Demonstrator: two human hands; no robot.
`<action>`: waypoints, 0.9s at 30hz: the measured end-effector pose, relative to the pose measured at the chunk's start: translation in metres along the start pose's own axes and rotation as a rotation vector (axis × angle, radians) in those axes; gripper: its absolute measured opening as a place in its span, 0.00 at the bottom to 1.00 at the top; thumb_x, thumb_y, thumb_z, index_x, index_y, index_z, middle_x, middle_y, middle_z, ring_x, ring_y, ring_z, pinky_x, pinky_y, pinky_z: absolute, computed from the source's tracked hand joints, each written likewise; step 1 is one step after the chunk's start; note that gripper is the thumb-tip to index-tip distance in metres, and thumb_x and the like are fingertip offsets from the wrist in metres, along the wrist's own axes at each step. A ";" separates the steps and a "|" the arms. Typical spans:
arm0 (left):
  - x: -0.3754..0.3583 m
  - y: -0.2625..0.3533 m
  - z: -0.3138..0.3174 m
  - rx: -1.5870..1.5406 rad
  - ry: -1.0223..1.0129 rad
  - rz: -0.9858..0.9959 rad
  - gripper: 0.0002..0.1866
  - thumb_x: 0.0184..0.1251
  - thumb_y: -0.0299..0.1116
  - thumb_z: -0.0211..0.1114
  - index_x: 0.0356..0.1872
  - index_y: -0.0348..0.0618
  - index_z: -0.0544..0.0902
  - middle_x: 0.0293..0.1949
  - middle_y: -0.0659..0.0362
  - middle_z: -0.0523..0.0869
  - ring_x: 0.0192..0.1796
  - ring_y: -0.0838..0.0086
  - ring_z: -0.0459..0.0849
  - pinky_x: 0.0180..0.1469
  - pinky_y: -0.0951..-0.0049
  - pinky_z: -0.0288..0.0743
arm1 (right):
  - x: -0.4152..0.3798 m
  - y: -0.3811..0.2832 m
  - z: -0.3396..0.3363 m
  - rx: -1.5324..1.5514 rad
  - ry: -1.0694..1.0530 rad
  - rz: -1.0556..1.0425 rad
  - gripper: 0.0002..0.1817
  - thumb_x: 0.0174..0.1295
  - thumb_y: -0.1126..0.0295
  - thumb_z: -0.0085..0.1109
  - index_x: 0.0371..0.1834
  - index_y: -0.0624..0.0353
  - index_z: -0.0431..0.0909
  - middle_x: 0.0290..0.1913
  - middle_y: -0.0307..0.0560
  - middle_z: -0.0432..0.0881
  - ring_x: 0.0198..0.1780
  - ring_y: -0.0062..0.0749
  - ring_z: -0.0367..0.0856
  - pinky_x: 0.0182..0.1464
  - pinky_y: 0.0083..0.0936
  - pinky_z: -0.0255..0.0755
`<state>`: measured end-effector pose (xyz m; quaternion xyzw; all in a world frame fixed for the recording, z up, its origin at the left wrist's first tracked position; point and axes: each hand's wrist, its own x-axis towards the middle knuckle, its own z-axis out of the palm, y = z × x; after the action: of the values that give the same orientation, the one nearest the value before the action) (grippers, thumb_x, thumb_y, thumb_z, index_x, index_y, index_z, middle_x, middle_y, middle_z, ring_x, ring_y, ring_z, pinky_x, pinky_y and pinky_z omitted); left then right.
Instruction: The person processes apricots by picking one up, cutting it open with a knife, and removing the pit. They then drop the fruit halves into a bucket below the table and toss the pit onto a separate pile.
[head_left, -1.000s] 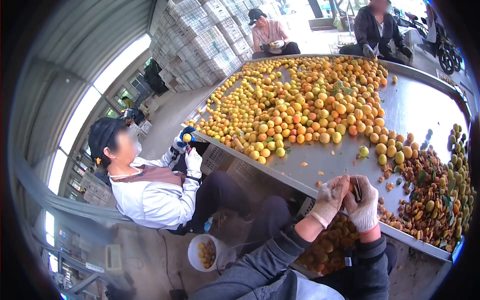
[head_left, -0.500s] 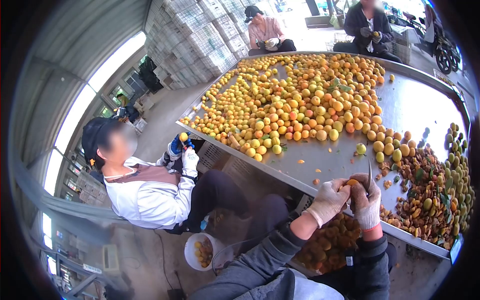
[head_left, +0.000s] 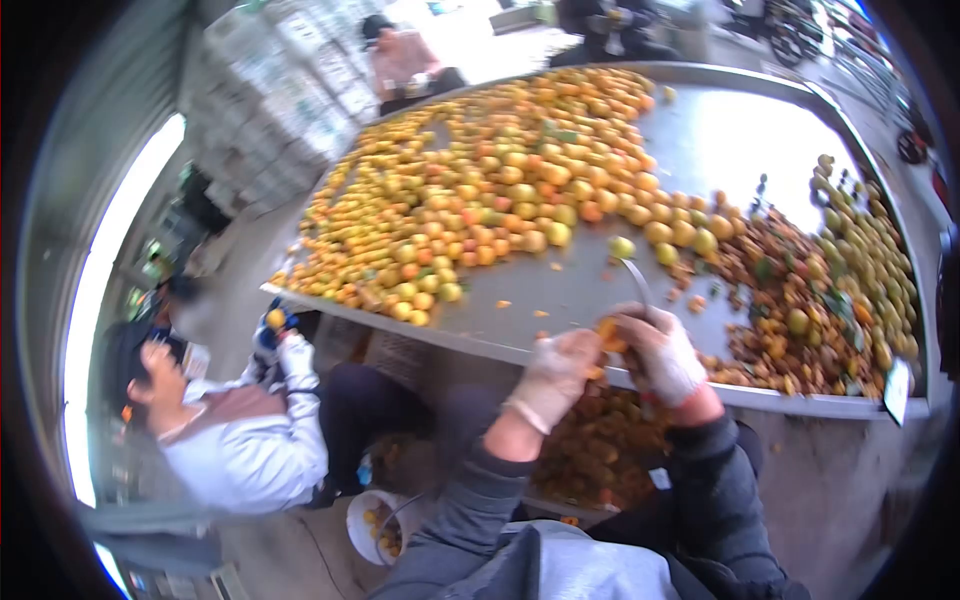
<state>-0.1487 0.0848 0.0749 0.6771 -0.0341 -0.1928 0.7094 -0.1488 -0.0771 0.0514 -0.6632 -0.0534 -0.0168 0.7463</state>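
Both of my hands wear pale, stained work gloves and meet just above the near edge of the metal table (head_left: 480, 325). Between them is an orange apricot (head_left: 607, 334), which looks cut or parted. My left hand (head_left: 553, 378) is closed on its left side. In my right hand (head_left: 662, 352) a knife (head_left: 638, 282) with a thin curved blade points up and away, while those fingers also touch the fruit. Below my hands, a container of cut apricots (head_left: 600, 450) is partly hidden by my forearms.
Whole apricots (head_left: 500, 190) cover much of the table. Brown fruit scraps (head_left: 780, 290) and greener fruit (head_left: 860, 225) lie at the right. A co-worker (head_left: 235, 430) sits at left, near a white bucket (head_left: 365, 525). Stacked crates (head_left: 275, 90) and other people are behind.
The view has swung, so the table, co-worker and my hands sit further left and higher or lower in the picture, with blur. My hands stay together at the apricot, knife still held.
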 end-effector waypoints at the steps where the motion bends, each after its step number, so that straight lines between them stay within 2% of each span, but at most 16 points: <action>1: 0.004 -0.004 -0.002 -0.112 -0.026 0.005 0.18 0.72 0.45 0.59 0.43 0.38 0.82 0.27 0.63 0.82 0.25 0.81 0.80 0.23 0.82 0.70 | -0.003 -0.009 0.001 0.044 0.018 0.080 0.13 0.65 0.63 0.53 0.42 0.60 0.80 0.16 0.31 0.70 0.11 0.14 0.62 0.12 0.14 0.54; 2: 0.007 -0.005 0.000 -0.049 -0.003 0.013 0.19 0.72 0.46 0.59 0.43 0.37 0.82 0.27 0.62 0.83 0.23 0.80 0.80 0.22 0.81 0.71 | -0.002 -0.017 0.002 0.205 0.062 0.289 0.12 0.66 0.63 0.53 0.43 0.60 0.80 0.16 0.31 0.70 0.11 0.14 0.62 0.12 0.13 0.54; 6: 0.020 -0.014 0.000 -0.179 -0.040 -0.058 0.18 0.71 0.44 0.61 0.42 0.35 0.82 0.28 0.58 0.84 0.23 0.76 0.81 0.23 0.79 0.75 | -0.001 -0.021 -0.004 0.316 0.077 0.332 0.11 0.67 0.64 0.53 0.44 0.60 0.79 0.15 0.30 0.69 0.11 0.13 0.62 0.13 0.13 0.55; 9: 0.029 -0.027 0.003 -0.195 0.108 -0.009 0.18 0.70 0.44 0.62 0.43 0.35 0.82 0.30 0.56 0.84 0.24 0.74 0.83 0.24 0.75 0.77 | 0.000 -0.022 -0.001 0.268 0.153 0.310 0.12 0.67 0.64 0.55 0.45 0.60 0.79 0.18 0.31 0.72 0.14 0.13 0.64 0.15 0.13 0.57; 11: 0.033 -0.021 0.009 -0.327 0.229 -0.084 0.18 0.69 0.45 0.62 0.43 0.37 0.82 0.31 0.56 0.84 0.25 0.73 0.83 0.25 0.73 0.77 | 0.001 -0.019 -0.002 0.149 0.208 0.210 0.13 0.65 0.64 0.59 0.47 0.61 0.78 0.24 0.32 0.76 0.20 0.12 0.68 0.20 0.13 0.62; 12: 0.034 -0.019 0.013 -0.325 0.221 -0.090 0.18 0.69 0.45 0.62 0.43 0.37 0.82 0.31 0.56 0.84 0.25 0.73 0.83 0.25 0.73 0.77 | 0.001 -0.009 -0.003 0.112 0.216 0.151 0.19 0.61 0.61 0.63 0.48 0.65 0.78 0.36 0.42 0.82 0.33 0.22 0.77 0.37 0.19 0.73; 15: 0.036 -0.014 0.019 -0.341 0.256 -0.116 0.18 0.69 0.45 0.62 0.43 0.37 0.82 0.30 0.56 0.84 0.25 0.72 0.82 0.25 0.73 0.77 | 0.002 -0.002 -0.006 -0.084 0.235 0.097 0.20 0.59 0.62 0.65 0.48 0.65 0.79 0.37 0.44 0.82 0.36 0.22 0.78 0.40 0.20 0.74; 17: 0.036 -0.021 0.019 -0.179 0.167 -0.152 0.18 0.70 0.45 0.61 0.45 0.37 0.81 0.30 0.56 0.83 0.24 0.71 0.82 0.24 0.74 0.76 | 0.000 -0.005 -0.009 -0.068 0.257 0.032 0.20 0.58 0.61 0.65 0.47 0.65 0.79 0.35 0.43 0.82 0.35 0.23 0.80 0.40 0.21 0.75; 18: 0.034 -0.024 0.016 -0.177 0.160 -0.158 0.18 0.70 0.45 0.61 0.45 0.37 0.81 0.30 0.56 0.83 0.24 0.71 0.82 0.24 0.74 0.76 | -0.002 -0.011 -0.014 -0.006 0.187 0.127 0.19 0.59 0.61 0.64 0.47 0.65 0.78 0.33 0.42 0.82 0.32 0.22 0.79 0.36 0.20 0.74; 19: 0.031 -0.024 0.009 -0.098 0.036 -0.102 0.19 0.70 0.45 0.61 0.46 0.37 0.80 0.31 0.56 0.83 0.25 0.71 0.81 0.24 0.74 0.76 | -0.003 -0.017 -0.017 0.057 0.117 0.220 0.19 0.60 0.62 0.63 0.47 0.64 0.78 0.31 0.41 0.82 0.28 0.21 0.79 0.32 0.18 0.73; 20: 0.029 -0.024 0.004 -0.018 -0.088 -0.042 0.20 0.70 0.46 0.60 0.48 0.37 0.80 0.31 0.56 0.83 0.25 0.72 0.80 0.23 0.74 0.75 | -0.001 -0.018 -0.019 0.227 0.165 0.289 0.13 0.62 0.63 0.60 0.45 0.59 0.78 0.25 0.34 0.78 0.16 0.12 0.67 0.18 0.13 0.60; 21: 0.029 -0.026 0.001 -0.018 -0.094 -0.042 0.20 0.70 0.46 0.60 0.48 0.37 0.80 0.31 0.56 0.83 0.25 0.72 0.80 0.23 0.74 0.75 | -0.001 -0.018 -0.023 0.226 0.170 0.288 0.13 0.62 0.63 0.60 0.45 0.59 0.78 0.25 0.34 0.78 0.16 0.12 0.67 0.18 0.13 0.60; 23: 0.027 -0.026 -0.003 -0.368 -0.031 -0.086 0.22 0.69 0.48 0.60 0.50 0.39 0.79 0.33 0.56 0.82 0.27 0.74 0.79 0.24 0.75 0.74 | -0.001 -0.022 -0.031 0.545 0.177 0.264 0.11 0.63 0.65 0.59 0.43 0.58 0.78 0.25 0.35 0.79 0.14 0.12 0.64 0.15 0.14 0.57; 24: 0.026 -0.027 0.000 -0.447 0.031 -0.154 0.24 0.68 0.51 0.61 0.53 0.42 0.78 0.36 0.59 0.81 0.31 0.74 0.79 0.28 0.76 0.74 | -0.005 -0.027 -0.035 0.458 0.116 0.312 0.12 0.64 0.65 0.58 0.46 0.60 0.77 0.25 0.37 0.79 0.18 0.13 0.70 0.18 0.12 0.60; 25: 0.024 -0.022 0.001 -0.446 0.036 -0.153 0.24 0.68 0.51 0.61 0.53 0.42 0.78 0.36 0.59 0.81 0.31 0.74 0.79 0.28 0.76 0.74 | -0.007 -0.031 -0.028 0.460 0.111 0.313 0.12 0.64 0.65 0.58 0.46 0.60 0.77 0.25 0.37 0.79 0.18 0.13 0.70 0.18 0.12 0.60; 27: 0.023 -0.014 0.006 -0.430 -0.025 -0.304 0.25 0.69 0.53 0.59 0.56 0.45 0.77 0.40 0.62 0.80 0.37 0.75 0.79 0.36 0.75 0.75 | -0.014 -0.033 -0.011 0.236 0.023 0.154 0.14 0.64 0.68 0.60 0.49 0.62 0.76 0.26 0.38 0.80 0.26 0.14 0.77 0.24 0.13 0.68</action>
<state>-0.1323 0.0720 0.0564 0.5055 0.1012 -0.3081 0.7995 -0.1650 -0.0924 0.0814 -0.5728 0.0047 0.0393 0.8187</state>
